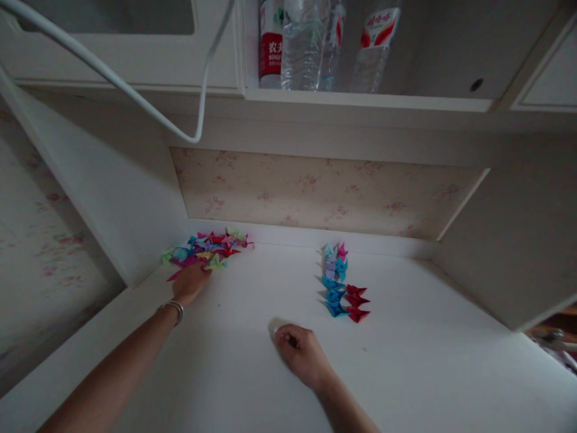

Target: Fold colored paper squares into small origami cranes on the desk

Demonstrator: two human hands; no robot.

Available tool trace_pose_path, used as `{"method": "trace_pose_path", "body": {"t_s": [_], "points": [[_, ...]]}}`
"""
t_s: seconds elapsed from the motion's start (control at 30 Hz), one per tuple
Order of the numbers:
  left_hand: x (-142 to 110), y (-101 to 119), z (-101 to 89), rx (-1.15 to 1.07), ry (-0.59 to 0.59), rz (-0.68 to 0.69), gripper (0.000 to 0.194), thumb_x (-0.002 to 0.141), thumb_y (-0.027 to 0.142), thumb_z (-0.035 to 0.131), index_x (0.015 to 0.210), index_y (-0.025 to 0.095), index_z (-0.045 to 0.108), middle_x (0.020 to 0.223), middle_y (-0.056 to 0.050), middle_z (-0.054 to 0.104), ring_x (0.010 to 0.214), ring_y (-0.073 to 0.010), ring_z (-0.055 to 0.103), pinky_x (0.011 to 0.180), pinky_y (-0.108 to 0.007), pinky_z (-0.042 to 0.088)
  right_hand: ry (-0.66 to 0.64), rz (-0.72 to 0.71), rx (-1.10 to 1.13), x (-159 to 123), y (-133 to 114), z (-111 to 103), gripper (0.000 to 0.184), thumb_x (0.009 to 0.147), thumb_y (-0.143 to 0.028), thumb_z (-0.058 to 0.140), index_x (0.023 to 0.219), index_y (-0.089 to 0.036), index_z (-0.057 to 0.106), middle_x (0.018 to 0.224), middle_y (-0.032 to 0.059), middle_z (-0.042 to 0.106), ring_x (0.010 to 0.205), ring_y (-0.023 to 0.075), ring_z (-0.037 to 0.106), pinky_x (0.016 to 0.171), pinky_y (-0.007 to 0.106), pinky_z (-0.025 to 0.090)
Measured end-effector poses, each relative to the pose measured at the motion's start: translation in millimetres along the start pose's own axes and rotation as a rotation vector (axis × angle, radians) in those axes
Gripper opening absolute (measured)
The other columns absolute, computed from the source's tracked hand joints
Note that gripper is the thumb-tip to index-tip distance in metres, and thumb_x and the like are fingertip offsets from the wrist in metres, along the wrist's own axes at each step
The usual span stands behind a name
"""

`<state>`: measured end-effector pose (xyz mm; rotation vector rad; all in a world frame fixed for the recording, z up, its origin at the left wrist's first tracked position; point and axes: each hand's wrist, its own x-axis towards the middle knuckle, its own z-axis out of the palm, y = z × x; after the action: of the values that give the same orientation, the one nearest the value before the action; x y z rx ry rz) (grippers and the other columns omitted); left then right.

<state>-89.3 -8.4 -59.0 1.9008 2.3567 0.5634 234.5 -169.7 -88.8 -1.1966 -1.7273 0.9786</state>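
My left hand (193,284), with a bracelet at the wrist, reaches into the near side of a heap of folded paper cranes (217,245) in many colours. Its fingertips are among the cranes, and whether they grip one is hidden. My right hand (301,352) rests on the white tabletop, curled into a loose fist with nothing visible in it. Beyond it and to the right, more cranes stand in two short columns. Blue cranes (335,296) sit beside red cranes (357,304). Light green, pink, lilac and blue cranes (336,262) are behind them.
The white tabletop (252,373) has side panels left and right and a flower-patterned wall (288,189) behind. Overhead, a shelf (369,101) holds several bottles (304,48). A white cable (130,90) hangs down at upper left. Some items are partly visible past the right edge.
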Motion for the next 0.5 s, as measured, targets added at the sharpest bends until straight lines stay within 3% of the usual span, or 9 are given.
{"method": "trace_pose_path", "body": {"t_s": [0.13,0.27,0.5], "points": [[4,-2,0.1,0.064,-0.01,0.008,0.036,0.083,0.034,0.043,0.106,0.018,0.065,0.103,-0.012,0.069,0.097,-0.0275,0.063,0.082,-0.033,0.046,-0.004,-0.01,0.015,0,2,0,0.021,0.084,-0.029,0.051,0.077,-0.018,0.067,0.063,-0.002,0.057,0.056,0.0102,0.048,0.051,0.02,0.033],[4,0,0.0,0.084,-0.01,0.007,0.033,0.084,0.033,0.043,0.097,0.017,0.069,0.095,-0.013,0.071,0.091,-0.0285,0.065,0.076,-0.034,0.047,-0.011,-0.009,0.007,0,5,0,0.018,0.083,-0.026,0.051,0.078,-0.018,0.067,0.062,-0.0024,0.056,0.055,0.0099,0.047,0.05,0.02,0.032],[3,15,-4.2,-0.024,-0.001,0.043,0.035,0.086,0.036,0.042,0.094,0.02,0.071,0.102,-0.01,0.071,0.094,-0.0285,0.063,0.076,-0.032,0.045,-0.004,-0.015,0.0,0,5,0,0.019,0.083,-0.026,0.051,0.08,-0.018,0.067,0.066,-0.0015,0.058,0.058,0.0104,0.049,0.053,0.019,0.035]]}}
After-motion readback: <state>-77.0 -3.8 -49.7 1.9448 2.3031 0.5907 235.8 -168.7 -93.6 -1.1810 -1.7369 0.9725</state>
